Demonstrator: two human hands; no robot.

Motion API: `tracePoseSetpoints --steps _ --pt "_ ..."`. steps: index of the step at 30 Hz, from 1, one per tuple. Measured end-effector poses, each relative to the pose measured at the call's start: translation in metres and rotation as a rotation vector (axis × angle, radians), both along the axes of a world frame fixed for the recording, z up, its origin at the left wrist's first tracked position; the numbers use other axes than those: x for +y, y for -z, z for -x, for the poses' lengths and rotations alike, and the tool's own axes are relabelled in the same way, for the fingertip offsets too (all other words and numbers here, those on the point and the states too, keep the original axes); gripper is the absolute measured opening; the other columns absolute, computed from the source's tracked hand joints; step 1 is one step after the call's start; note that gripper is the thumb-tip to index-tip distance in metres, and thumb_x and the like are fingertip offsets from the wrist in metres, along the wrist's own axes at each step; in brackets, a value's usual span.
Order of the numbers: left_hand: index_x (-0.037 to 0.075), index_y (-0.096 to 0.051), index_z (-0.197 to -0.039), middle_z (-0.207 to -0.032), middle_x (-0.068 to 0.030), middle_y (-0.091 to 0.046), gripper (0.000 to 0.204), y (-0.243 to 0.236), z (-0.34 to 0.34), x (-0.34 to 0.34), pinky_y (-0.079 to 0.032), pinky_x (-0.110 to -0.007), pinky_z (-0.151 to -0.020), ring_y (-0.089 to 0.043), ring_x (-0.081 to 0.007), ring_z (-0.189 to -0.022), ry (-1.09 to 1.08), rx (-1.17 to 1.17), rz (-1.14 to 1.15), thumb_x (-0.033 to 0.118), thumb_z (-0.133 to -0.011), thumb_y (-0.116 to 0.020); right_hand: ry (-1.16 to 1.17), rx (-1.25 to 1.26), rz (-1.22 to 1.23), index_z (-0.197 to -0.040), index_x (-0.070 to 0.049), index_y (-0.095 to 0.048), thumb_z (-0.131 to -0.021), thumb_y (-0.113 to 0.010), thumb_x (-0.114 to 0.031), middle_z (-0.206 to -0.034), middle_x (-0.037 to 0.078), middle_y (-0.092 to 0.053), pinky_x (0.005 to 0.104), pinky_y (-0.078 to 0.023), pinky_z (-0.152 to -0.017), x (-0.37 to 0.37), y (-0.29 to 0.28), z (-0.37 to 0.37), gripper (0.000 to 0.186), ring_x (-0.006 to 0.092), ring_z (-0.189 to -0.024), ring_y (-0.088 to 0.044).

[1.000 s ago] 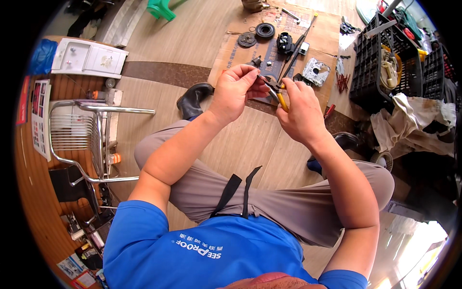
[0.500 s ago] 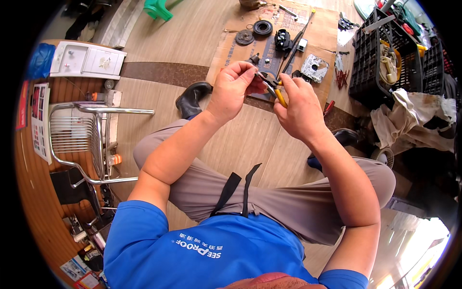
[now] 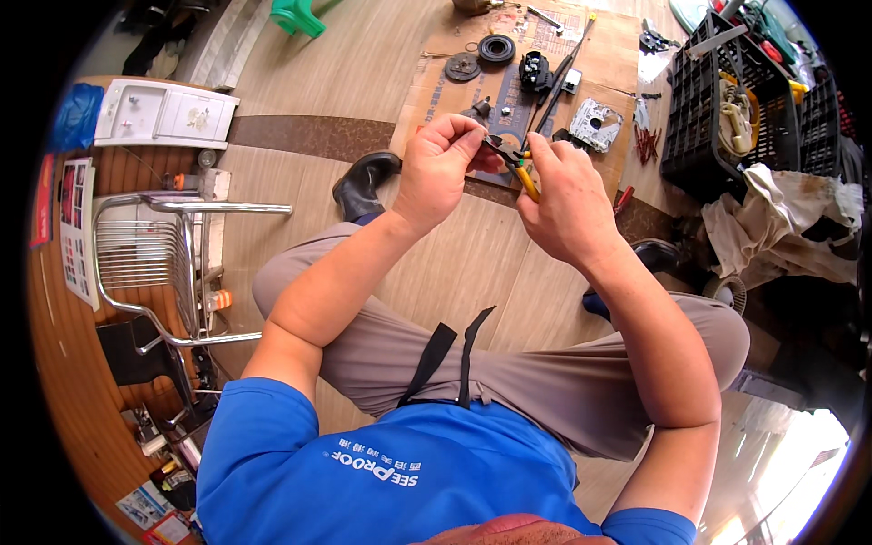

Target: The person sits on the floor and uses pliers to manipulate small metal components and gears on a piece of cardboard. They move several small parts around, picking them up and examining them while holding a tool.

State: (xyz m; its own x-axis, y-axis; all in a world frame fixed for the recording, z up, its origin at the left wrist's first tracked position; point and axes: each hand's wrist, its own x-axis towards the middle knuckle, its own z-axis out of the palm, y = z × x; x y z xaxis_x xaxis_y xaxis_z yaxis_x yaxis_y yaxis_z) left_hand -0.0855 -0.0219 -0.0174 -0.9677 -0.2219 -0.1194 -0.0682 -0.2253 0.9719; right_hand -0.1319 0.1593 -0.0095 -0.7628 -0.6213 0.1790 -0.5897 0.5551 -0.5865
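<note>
My right hand (image 3: 572,195) is closed round the yellow handles of a pair of pliers (image 3: 527,182). The dark jaws of the pliers point up and left, to the fingertips of my left hand (image 3: 440,163). Thumb and forefinger of that hand are pinched on something small at the jaws, too small and too covered to name. Beyond my hands lies a flattened cardboard sheet (image 3: 436,104) with a round black ring part (image 3: 496,49), a grey disc (image 3: 462,66), a black mechanical part (image 3: 535,73) and a silvery metal plate part (image 3: 596,125) on it.
Black plastic crates (image 3: 695,136) with tools and cables stand at the right, a crumpled beige cloth (image 3: 758,218) beside them. A red-handled tool (image 3: 623,200) lies near the cardboard. Off to the left are a metal-framed chair (image 3: 141,254) and a green stool (image 3: 297,16).
The pliers' handles have turned slightly in my right hand, and its fingers have shifted up a little. My left hand keeps its pinch in nearly the same place.
</note>
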Motion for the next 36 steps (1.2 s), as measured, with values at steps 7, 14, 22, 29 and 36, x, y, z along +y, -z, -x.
tracePoseSetpoints --steps 7,14,22,29,36 --pt "-0.001 -0.056 -0.098 -0.088 -0.0098 -0.067 0.012 -0.002 -0.001 0.005 -0.058 -0.031 -0.073 -0.067 -0.0167 -0.075 -0.057 -0.001 0.092 0.010 -0.097 -0.053 -0.002 0.012 -0.072 -0.122 0.007 -0.050 -0.072 -0.065 -0.012 -0.101 0.019 -0.058 0.0429 -0.048 -0.083 -0.001 -0.003 -0.002 0.055 0.0341 -0.096 -0.056" --pt "-0.001 -0.055 -0.097 -0.087 -0.0105 -0.067 0.012 -0.004 -0.002 0.005 -0.058 -0.031 -0.072 -0.068 -0.0174 -0.075 -0.055 -0.050 0.097 0.010 -0.097 -0.052 -0.007 0.018 -0.038 -0.117 0.006 -0.051 -0.074 -0.063 -0.009 -0.098 0.019 -0.059 0.0432 -0.050 -0.079 -0.002 0.005 -0.004 0.048 0.0345 -0.093 -0.059" --pt "-0.001 -0.055 -0.097 -0.087 -0.0106 -0.067 0.012 -0.003 0.002 0.001 -0.058 -0.034 -0.073 -0.068 -0.0189 -0.075 -0.074 -0.109 0.040 0.010 -0.097 -0.052 -0.016 0.074 -0.028 -0.116 0.005 -0.052 -0.077 -0.060 -0.009 -0.094 0.018 -0.058 0.0430 -0.050 -0.076 -0.004 0.011 0.000 0.043 0.0335 -0.089 -0.058" --pt "-0.001 -0.056 -0.098 -0.088 -0.0104 -0.067 0.012 -0.002 0.002 -0.003 -0.059 -0.034 -0.072 -0.068 -0.0189 -0.075 -0.057 -0.090 0.041 0.011 -0.097 -0.052 -0.005 0.139 -0.066 -0.122 0.004 -0.052 -0.077 -0.061 -0.012 -0.095 0.017 -0.058 0.0420 -0.048 -0.078 -0.003 0.008 0.002 0.049 0.0321 -0.091 -0.057" --pt "-0.001 -0.057 -0.098 -0.088 -0.0094 -0.066 0.013 -0.004 0.003 -0.005 -0.058 -0.034 -0.072 -0.067 -0.0182 -0.075 -0.017 -0.101 0.098 0.011 -0.098 -0.052 -0.008 0.023 -0.042 -0.124 0.004 -0.051 -0.075 -0.065 -0.014 -0.096 0.018 -0.057 0.0418 -0.048 -0.081 -0.002 0.009 -0.002 0.054 0.0335 -0.093 -0.057"
